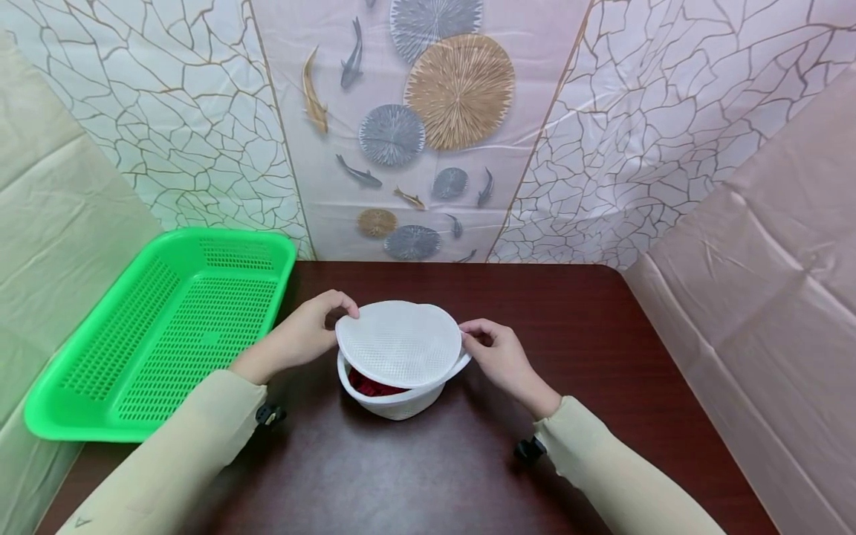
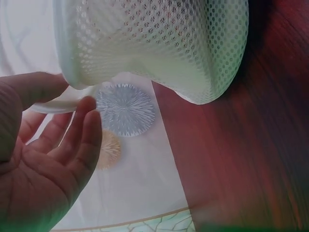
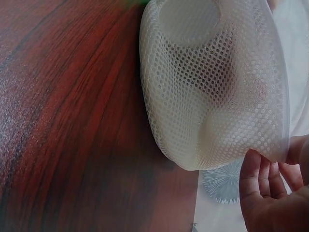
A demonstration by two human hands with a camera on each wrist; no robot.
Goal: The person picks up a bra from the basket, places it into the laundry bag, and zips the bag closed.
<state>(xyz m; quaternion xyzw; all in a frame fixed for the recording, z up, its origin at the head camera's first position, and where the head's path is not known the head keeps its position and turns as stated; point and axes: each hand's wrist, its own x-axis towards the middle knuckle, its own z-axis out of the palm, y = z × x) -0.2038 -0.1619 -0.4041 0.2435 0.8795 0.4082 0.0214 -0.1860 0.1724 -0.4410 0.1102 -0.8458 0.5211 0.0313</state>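
A white mesh laundry bag [image 1: 401, 407] with a stiff round rim stands on the table in front of me. Its round mesh lid [image 1: 401, 338] lies tilted over the opening, raised at the near side. Dark red fabric [image 1: 371, 385] shows through that gap. At the left edge of the lid, my left hand [image 1: 310, 327] pinches the rim between thumb and fingers. My right hand [image 1: 498, 353] pinches the bag's edge on the right, where lid and rim meet. In the right wrist view, the mesh wall [image 3: 212, 92] bulges, with a round panel [image 3: 189, 19] on it.
To the left, a green perforated plastic basket [image 1: 284, 279] sits on the dark reddish-brown table [image 1: 568, 297]. A patterned backdrop [image 1: 267, 148] rises behind the table, and pale cloth [image 1: 756, 282] hangs along the right side. Both wrists wear black straps.
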